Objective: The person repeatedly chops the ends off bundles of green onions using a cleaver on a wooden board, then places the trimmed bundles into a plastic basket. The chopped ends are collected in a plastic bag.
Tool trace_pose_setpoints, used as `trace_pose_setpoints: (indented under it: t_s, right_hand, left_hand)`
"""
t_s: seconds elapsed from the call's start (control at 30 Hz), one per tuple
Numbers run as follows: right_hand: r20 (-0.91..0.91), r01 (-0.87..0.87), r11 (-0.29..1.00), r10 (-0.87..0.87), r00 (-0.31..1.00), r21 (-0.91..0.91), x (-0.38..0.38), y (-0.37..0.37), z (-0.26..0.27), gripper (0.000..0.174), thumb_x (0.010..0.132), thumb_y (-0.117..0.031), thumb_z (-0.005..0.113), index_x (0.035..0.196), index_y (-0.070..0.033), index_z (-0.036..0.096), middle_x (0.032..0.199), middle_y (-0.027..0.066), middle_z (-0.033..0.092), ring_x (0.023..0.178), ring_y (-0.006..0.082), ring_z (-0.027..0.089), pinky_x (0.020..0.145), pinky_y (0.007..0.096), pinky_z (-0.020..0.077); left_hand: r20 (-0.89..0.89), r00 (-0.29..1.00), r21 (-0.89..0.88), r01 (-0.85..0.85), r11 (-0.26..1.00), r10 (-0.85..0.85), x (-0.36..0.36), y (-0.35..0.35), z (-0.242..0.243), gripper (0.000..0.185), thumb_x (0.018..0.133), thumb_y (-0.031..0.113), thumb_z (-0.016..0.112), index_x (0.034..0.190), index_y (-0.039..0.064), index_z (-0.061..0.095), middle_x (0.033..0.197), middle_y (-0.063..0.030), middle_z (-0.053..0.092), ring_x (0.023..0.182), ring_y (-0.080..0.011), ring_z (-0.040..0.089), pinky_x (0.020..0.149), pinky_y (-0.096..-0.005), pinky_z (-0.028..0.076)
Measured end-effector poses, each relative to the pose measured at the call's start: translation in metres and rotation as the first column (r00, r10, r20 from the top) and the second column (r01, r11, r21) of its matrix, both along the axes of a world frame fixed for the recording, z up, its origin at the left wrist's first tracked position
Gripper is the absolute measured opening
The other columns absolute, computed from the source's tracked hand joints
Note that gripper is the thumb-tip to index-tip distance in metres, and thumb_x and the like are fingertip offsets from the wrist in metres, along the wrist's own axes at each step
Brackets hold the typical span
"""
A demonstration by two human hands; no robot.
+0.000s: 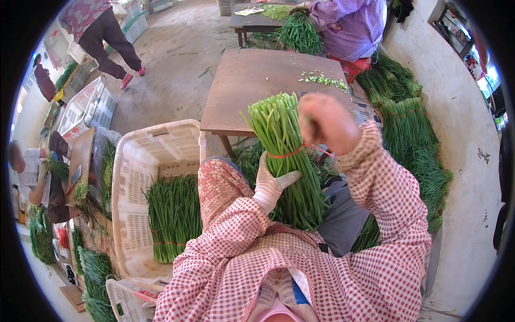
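Note:
My left hand [273,181], in a striped knit glove, grips a thick bundle of green garlic chives [291,181] over my lap, cut ends up. A red tie [286,154] circles the bundle just above my thumb, and its loose end stretches right towards my sleeve. My right hand [328,122], blurred, is curled to the right of the bundle's top by the tie; it is unclear whether its fingers hold the tie. Left of my knee, a white plastic crate [124,201] holds tied chive bundles [175,217].
A low wooden table [249,84] with cut stem bits stands ahead. Chive bundles [408,129] line the wall on the right. A co-worker in a purple checked top sits beyond the table; another person sits at far left, and one walks at upper left. More crates [90,104] stand there.

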State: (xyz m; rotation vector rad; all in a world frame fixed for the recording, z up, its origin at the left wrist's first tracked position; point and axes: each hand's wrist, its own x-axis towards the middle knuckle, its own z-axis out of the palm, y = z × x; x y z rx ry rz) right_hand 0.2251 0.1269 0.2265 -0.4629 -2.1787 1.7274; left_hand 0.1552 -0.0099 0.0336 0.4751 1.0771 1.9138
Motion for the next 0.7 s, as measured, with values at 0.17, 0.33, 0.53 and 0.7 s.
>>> trace_pose_setpoints:
  t_s: [0.17, 0.33, 0.53, 0.7]
  right_hand:
    - [-0.444, -0.122, 0.857, -0.134, 0.886, -0.501, 0.046, 0.048, 0.032, 0.035, 0.101, -0.031, 0.053, 0.073, -0.011, 0.048, 0.063, 0.0, 0.052, 0.052, 0.0128, 0.048, 0.044, 0.0267, 0.0368]
    - [0.601, -0.144, 0.989, 0.095, 0.793, 0.034, 0.121, 0.056, -0.017, 0.054, 0.101, -0.054, 0.044, 0.106, -0.003, 0.058, 0.086, 0.011, 0.069, 0.07, 0.0162, 0.069, 0.053, 0.0253, 0.0529]
    - [0.36, -0.155, 0.819, 0.402, 0.842, -0.552, 0.123, 0.05, -0.042, 0.079, 0.095, -0.068, 0.044, 0.137, -0.002, 0.049, 0.115, 0.0173, 0.065, 0.095, 0.0232, 0.068, 0.076, 0.0337, 0.0561]
    - [-0.125, -0.281, 0.536, 0.308, 0.943, -0.796, 0.129, 0.037, -0.093, 0.083, 0.092, -0.067, 0.052, 0.148, -0.007, 0.039, 0.141, 0.0146, 0.051, 0.123, 0.0264, 0.055, 0.105, 0.0427, 0.0437]
  left_hand:
    - [0.02, 0.999, -0.002, 0.048, 0.999, -0.048, -0.002, 0.002, -0.004, 0.1, 0.065, 0.007, 0.091, 0.143, 0.002, 0.028, 0.127, -0.0099, 0.059, 0.116, -0.0201, 0.059, 0.101, -0.0364, 0.048]
    - [-0.091, 0.996, 0.103, 0.033, 0.994, -0.023, -0.014, 0.016, 0.024, 0.098, 0.065, 0.006, 0.091, 0.142, 0.002, 0.031, 0.127, -0.0102, 0.06, 0.115, -0.0211, 0.06, 0.101, -0.0378, 0.049]
    - [-0.627, 0.778, 0.219, 0.21, 0.953, -0.028, -0.027, 0.021, 0.101, 0.075, 0.068, 0.015, 0.087, 0.132, 0.003, 0.048, 0.123, -0.0116, 0.062, 0.113, -0.0251, 0.061, 0.099, -0.0424, 0.049]
    - [-0.796, -0.482, 0.277, 0.247, 0.929, 0.365, -0.033, 0.005, 0.166, 0.051, 0.065, 0.028, 0.074, 0.115, 0.024, 0.066, 0.121, -0.0045, 0.063, 0.113, -0.0256, 0.061, 0.105, -0.0533, 0.037]
